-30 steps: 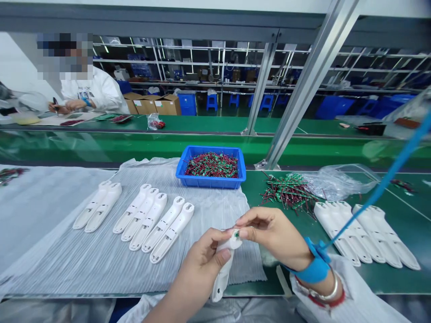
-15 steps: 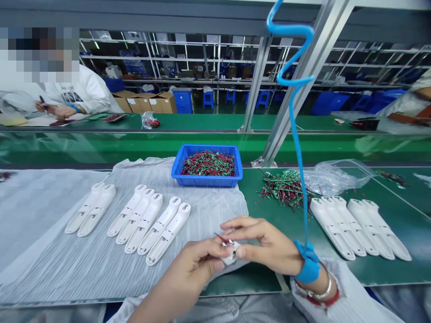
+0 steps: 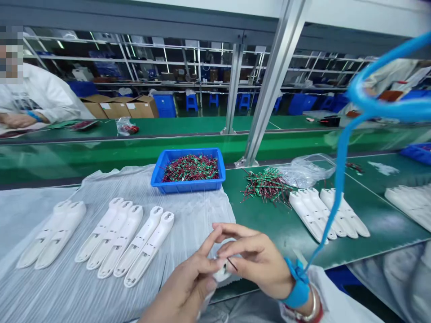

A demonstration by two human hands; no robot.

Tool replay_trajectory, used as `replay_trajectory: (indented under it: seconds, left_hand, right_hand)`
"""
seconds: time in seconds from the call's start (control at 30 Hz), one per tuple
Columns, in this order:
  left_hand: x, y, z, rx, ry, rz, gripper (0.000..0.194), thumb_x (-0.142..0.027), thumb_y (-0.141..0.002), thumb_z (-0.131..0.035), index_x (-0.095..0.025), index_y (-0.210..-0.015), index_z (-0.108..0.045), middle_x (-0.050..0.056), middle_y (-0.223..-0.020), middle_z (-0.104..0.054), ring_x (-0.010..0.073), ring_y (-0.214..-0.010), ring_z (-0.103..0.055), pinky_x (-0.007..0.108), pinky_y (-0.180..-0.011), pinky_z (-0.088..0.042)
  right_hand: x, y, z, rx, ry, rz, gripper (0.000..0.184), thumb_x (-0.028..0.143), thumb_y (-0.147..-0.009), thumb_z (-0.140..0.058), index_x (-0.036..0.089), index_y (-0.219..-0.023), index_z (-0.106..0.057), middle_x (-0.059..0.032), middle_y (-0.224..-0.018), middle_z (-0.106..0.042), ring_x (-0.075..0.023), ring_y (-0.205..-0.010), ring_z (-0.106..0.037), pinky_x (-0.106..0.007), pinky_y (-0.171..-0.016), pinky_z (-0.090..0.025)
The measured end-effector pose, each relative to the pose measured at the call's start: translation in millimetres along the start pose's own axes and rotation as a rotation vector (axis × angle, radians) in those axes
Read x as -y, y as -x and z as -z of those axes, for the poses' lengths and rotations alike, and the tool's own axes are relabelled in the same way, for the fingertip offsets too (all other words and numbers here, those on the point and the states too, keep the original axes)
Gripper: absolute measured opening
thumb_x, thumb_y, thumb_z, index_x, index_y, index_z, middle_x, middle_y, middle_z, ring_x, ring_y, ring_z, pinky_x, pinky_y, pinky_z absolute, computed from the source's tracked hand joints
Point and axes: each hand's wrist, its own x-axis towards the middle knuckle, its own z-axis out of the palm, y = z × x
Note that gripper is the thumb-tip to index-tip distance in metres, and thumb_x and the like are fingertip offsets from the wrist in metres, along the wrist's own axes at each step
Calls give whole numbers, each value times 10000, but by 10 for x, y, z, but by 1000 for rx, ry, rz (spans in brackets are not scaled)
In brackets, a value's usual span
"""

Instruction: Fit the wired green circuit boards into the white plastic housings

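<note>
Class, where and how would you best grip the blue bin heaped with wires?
Probably by the short ends of the blue bin, from left and right, under its rim: it sits upright and open, and the loose wires heaped inside could spill if tipped.

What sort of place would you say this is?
Probably a factory assembly line: white plastic housings lie in rows, a blue bin holds many small wired parts, and a blue wrist strap has a coiled cord.

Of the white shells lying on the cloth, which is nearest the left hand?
The rightmost shell on the pale cloth, at the end of the row; the other six there lie farther from the left hand.
</note>
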Motion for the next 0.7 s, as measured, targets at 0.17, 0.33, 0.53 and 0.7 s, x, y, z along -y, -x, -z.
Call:
replay_trajectory:
  seconds: [0.17,0.33,0.53,0.7]
  left_hand:
    - [186,-115,-302,-99,245,-11,130,-339,-847,-517,-341,-975,-545,-45,-1538,-91,243,-1331,-303,420,-1048,-326]
    - [152,-186,124,-263,-325,105,540,-454,-838,-439,-366,-1335,-249,27,-1529,-154,302,-1348,-256,547,-1064,-248]
    - [649,-278,1159,-392,-1333,105,561,-378,-843,-352,5,-1246,-427,277,-1437,-277,472,-1340,-59,643,-1002,-223]
    - [978,-313,1154,-420,-1509,15,557,-352,-880,-257,26,-1263,-401,308,-1414,-301,434,-1354,-81,657,-993,-217]
  right_hand:
    - [-49,28,-150,-269,109,67,232,150,-762,-643,319,-903,-717,5,-954,-708,-129,-929,-647,-216,-793,-528]
    - [185,68,575,-336,361,-23,100,234,-770,-631,237,-780,-731,-30,-913,-718,-142,-846,-667,-252,-778,-538]
    - [688,455,2695,-812,774,-380,174,246,-748,-637,106,-779,-736,-179,-883,-702,-113,-629,-643,-208,-546,-454]
    - [561,636,3573,-950,1150,-719,381,260,-788,-590,121,-434,-608,-82,-414,-553,-36,-352,-447,-222,-414,-345]
